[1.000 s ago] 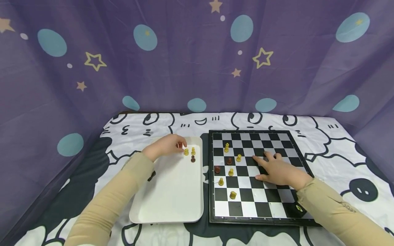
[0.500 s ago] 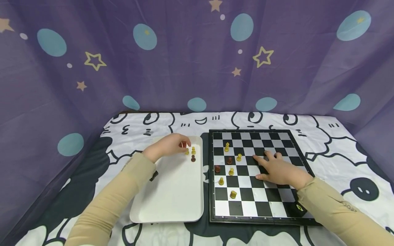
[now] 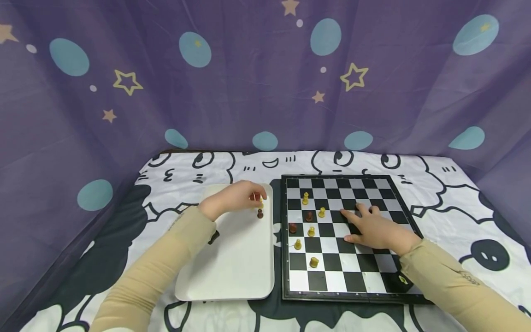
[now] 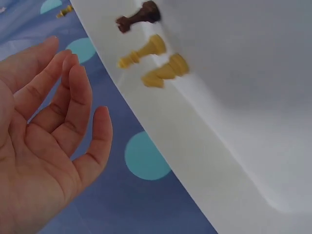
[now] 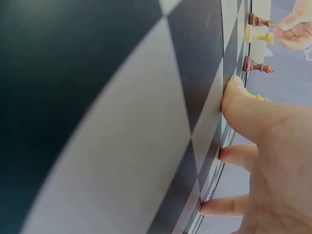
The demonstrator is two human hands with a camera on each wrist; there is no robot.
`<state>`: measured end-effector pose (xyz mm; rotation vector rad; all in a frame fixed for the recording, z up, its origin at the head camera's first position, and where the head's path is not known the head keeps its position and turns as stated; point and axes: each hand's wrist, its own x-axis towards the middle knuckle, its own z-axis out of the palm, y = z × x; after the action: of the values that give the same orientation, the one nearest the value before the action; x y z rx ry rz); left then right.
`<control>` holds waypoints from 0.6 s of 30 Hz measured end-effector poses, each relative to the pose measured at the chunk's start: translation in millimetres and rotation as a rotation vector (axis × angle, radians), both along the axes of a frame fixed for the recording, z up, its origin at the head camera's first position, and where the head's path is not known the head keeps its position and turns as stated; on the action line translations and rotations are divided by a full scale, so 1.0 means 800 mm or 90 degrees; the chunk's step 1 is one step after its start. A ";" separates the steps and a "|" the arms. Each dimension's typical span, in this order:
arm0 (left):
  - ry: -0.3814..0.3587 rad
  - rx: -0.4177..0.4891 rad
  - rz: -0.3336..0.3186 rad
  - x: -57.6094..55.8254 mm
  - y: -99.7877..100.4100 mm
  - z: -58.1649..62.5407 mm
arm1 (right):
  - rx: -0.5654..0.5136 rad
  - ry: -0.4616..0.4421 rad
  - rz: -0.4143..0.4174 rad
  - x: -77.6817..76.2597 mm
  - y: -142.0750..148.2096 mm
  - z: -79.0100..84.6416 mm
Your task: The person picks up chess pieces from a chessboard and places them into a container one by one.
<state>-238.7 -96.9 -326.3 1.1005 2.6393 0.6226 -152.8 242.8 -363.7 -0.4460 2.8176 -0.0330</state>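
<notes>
My left hand [image 3: 234, 200] hovers over the far right corner of a white tray [image 3: 240, 258], its fingers loosely bent. Nothing shows between those fingers in the left wrist view. Close by in the tray stand a yellow chess knight [image 4: 168, 73], a slimmer yellow chess piece [image 4: 144, 51] and a dark brown chess piece [image 4: 141, 16]. In the head view the hand hides part of this group. My right hand [image 3: 375, 230] rests with spread fingers on a black and white chessboard [image 3: 348, 263], its fingertips touching the squares.
Several yellow chess pieces [image 3: 311, 232] and two brown ones, one of them a brown piece [image 3: 292, 228], stand on the board's left side. A patterned cloth [image 3: 452, 216] covers the table. Behind it hangs a purple curtain [image 3: 232, 101].
My left hand has shifted to the right over the tray, from beside the yellow pieces to above them. The right hand stays in place on the board.
</notes>
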 end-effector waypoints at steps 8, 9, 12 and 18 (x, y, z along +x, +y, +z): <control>0.003 -0.025 -0.020 0.005 0.022 0.007 | 0.000 -0.003 0.004 0.000 0.000 0.000; -0.001 -0.026 -0.021 0.005 0.025 0.009 | 0.000 -0.003 0.004 0.000 -0.001 0.000; -0.013 -0.030 -0.025 0.007 0.032 0.013 | 0.000 -0.003 0.004 0.001 -0.001 0.000; -0.024 -0.035 -0.038 0.010 0.045 0.016 | 0.002 0.001 0.005 0.001 0.000 0.000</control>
<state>-230.7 -60.7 -313.8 1.1360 2.5651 0.5504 -152.0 242.7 -363.3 -0.4559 2.8169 -0.0260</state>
